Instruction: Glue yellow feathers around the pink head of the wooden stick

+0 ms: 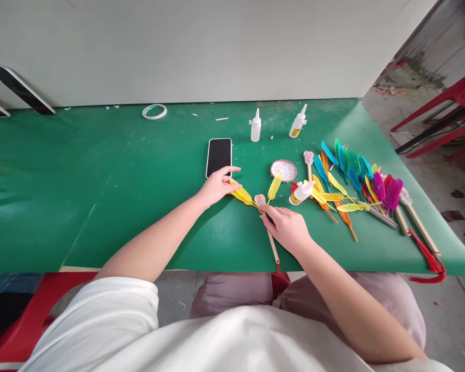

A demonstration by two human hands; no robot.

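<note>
Green desk (132, 206), pale wall behind. Left hand (216, 187) closed lightly on a yellow feather (242, 195), thumb and fingers pinching its broad end, index finger stretched out over the lower edge of a phone (219, 152); the quill end points right, towards the pinkish head (260, 200) of a slim wooden stick (273, 247). Right hand (287, 226) gripping that stick just below the head, fingertips together; stick lies slantwise on the near part of the desk, between the forearms, red cord at its lower end by the desk edge. Second yellow feather (274, 188) rises from beside the head, tip overlapping the rim of a small round dish (283, 166) of whitish bits; whether the feather is fixed to the head, cannot tell. Tilted white bottle (302, 192) near the right hand; two more, an upright bottle (256, 128) and a leaning bottle (297, 123), farther back. To the right, a spread of coloured feathers (355, 181) among further sticks. Tape ring (154, 111) at back left.
</note>
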